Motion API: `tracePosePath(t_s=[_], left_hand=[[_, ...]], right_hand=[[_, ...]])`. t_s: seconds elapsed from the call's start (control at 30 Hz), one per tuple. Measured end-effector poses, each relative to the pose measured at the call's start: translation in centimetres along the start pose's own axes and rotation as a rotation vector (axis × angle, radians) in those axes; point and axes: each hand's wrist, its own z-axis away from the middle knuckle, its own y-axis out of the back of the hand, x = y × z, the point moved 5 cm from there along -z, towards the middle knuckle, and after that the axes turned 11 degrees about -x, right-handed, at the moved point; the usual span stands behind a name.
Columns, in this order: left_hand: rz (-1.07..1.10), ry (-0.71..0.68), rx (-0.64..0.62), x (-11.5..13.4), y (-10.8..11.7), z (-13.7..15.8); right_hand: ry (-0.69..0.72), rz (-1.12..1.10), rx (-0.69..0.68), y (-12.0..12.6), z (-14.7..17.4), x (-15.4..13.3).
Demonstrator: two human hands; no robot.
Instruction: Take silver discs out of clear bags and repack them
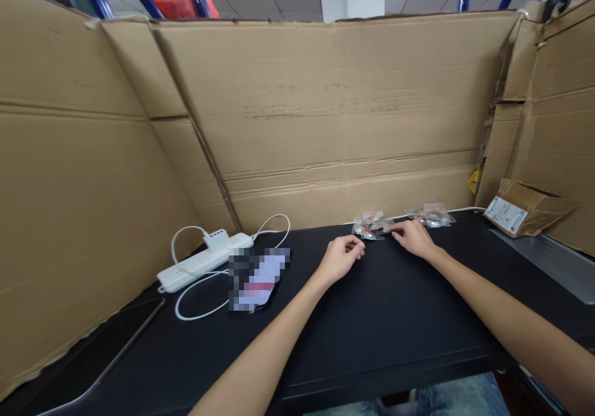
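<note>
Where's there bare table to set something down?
Widest: the black table between the left hand and right hand, down to the near edge. Another: between the right forearm and the grey sheet. Crowded: by the back wall, with plastic packets; at left, with power strip, cable and phone.

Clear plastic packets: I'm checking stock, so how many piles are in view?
2: one packet pile by the left hand and right hand, another packet pile farther right, by the cardboard wall; overlap may hide some packets.

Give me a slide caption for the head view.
Left hand and right hand near clear plastic packets on a black tabletop.
</note>
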Motion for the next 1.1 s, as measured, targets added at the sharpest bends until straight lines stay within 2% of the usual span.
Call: tracePosePath(t_s=[0.2,0.37,0.5,0.7,0.8,0.93,1.1], left_hand=[[0.045,0.015,0.001,0.1,-0.1,0.0],[0.142,0.075,-0.031,0.2,-0.6,-0.2],[0.410,0.176,-0.127,0.4,-1.4,0.1],[0.804,0.266,-0.223,0.8,-2.1,0.8],[0.913,0.225,-0.176,0.9,-1.7,0.7],[0.956,0.098,0.001,1.1,-0.5,0.6],[0.903,0.102,0.188,0.4,0.5,0.6]], right_hand=[[0.045,-0.124,0.144,1.7,0.6,-1.0],[0.102,-0.275,0.325,3.5,1.9,-3.8],[0.198,-0.451,0.340,3.4,2.7,-6.5],[0.305,-0.561,0.286,2.8,3.3,-8.8],[0.339,-0.572,0.290,2.8,3.7,-9.7],[0.416,-0.524,0.229,2.4,4.2,-11.3],[0.464,-0.439,0.121,2.0,4.2,-11.7]])
